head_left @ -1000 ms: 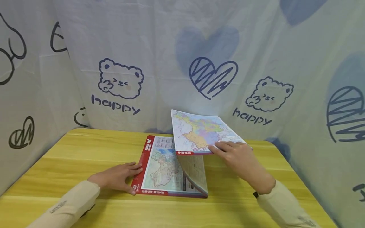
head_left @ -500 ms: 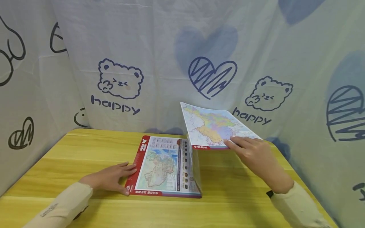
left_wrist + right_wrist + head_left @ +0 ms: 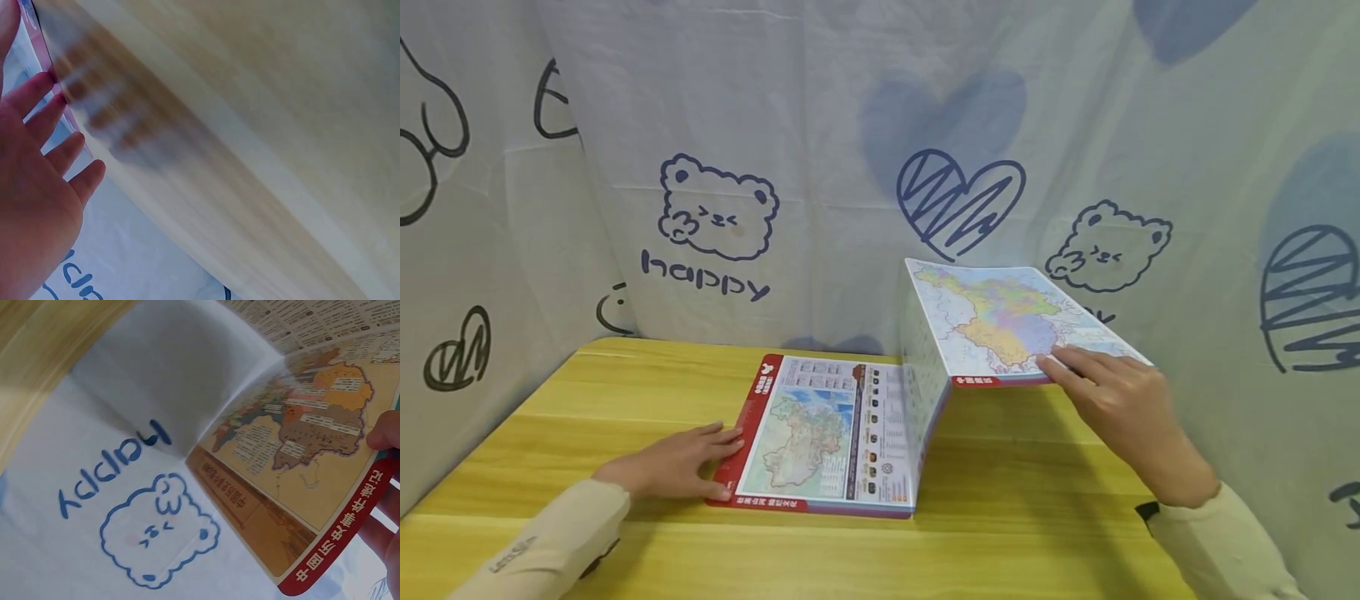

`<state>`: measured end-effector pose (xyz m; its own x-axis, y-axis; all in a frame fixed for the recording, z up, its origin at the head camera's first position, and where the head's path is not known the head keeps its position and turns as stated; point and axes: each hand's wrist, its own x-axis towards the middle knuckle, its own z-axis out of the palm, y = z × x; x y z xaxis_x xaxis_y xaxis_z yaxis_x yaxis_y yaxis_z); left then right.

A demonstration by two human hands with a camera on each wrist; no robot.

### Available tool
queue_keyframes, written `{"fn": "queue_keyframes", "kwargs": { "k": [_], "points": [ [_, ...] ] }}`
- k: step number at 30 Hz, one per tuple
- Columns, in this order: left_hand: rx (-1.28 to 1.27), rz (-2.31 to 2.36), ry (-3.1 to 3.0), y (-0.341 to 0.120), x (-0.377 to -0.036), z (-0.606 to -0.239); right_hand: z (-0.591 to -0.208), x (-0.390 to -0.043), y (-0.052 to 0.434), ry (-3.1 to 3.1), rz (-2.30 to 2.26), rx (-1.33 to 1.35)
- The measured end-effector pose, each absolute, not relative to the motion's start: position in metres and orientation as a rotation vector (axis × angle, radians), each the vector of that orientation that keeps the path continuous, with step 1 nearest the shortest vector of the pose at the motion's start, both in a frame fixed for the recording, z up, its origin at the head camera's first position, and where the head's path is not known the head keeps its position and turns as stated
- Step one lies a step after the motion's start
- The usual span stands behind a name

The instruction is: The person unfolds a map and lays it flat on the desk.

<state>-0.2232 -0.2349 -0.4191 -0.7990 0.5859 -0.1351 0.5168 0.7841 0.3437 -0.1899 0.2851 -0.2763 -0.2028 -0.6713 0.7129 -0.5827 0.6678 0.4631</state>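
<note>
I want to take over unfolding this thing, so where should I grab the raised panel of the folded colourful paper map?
Probably pinch the raised panel at its free near-right edge, coming from the right, where the right hand pinches it. That edge hangs clear above the yellow wooden table; the left edge runs into the fold.

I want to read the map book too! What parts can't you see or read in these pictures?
- Head view: the print on the flat page is too small to read.
- Head view: the right hand covers a corner of the lifted page.
- Left wrist view: the table is blurred, and the left hand is cut off by the edge.
- Right wrist view: only one fingertip shows clearly at the edge.
</note>
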Motion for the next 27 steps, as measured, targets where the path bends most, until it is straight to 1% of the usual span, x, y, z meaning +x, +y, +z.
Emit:
{"fn": "queue_keyframes", "kwargs": {
  "k": [10, 21, 27],
  "points": [
    [0.759, 0.371, 2.774, -0.246, -0.223, -0.414, -0.284, -0.19, 0.308, -1.852, -0.1, 0.928],
    [0.63, 0.421, 2.756, -0.266, -0.223, -0.418, -0.303, -0.191, 0.331, -1.855, -0.09, 0.884],
    [0.608, 0.415, 2.796, -0.275, -0.221, -0.418, -0.313, -0.192, 0.342, -1.864, -0.075, 0.87]
  ]
}}
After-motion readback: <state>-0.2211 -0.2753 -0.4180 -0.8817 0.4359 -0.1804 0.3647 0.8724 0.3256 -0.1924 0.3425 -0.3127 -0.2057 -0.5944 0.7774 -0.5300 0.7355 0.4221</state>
